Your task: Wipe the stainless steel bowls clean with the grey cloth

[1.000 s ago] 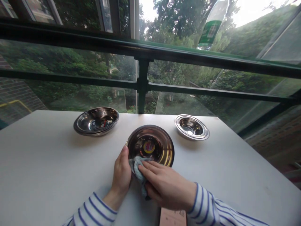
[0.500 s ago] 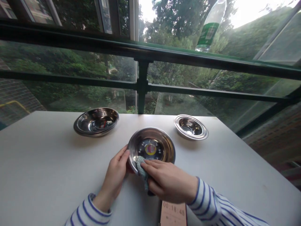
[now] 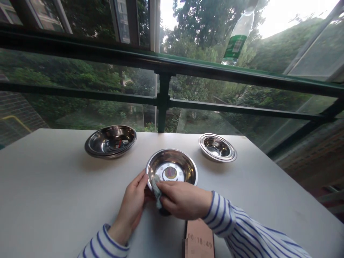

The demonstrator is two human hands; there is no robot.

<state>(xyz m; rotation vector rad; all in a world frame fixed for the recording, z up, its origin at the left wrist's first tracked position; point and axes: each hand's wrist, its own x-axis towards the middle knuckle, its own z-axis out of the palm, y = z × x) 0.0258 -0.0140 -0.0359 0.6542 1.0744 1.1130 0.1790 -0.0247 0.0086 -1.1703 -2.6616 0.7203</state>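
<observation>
A shiny steel bowl (image 3: 189,166) with a round yellow and purple sticker in its base is in front of me, raised slightly and tilted. My left hand (image 3: 134,197) grips its left rim, fingers underneath and thumb near the edge. In my right hand (image 3: 182,199) is a pale grey-green cloth (image 3: 156,193), pinched over the bowl's near-left rim and hanging down outside it. The near part of the bowl is hidden behind my right hand.
Stacked steel bowls (image 3: 110,141) sit at the back left of the white table (image 3: 53,200), and smaller steel bowls (image 3: 217,147) at the back right. A phone (image 3: 200,238) showing a timer lies near my right wrist. On the green railing (image 3: 188,66) stands a plastic bottle (image 3: 238,39).
My right hand with the cloth has shifted a little left along the rim. The bowl's tilt has changed slightly, and its base now catches brighter light.
</observation>
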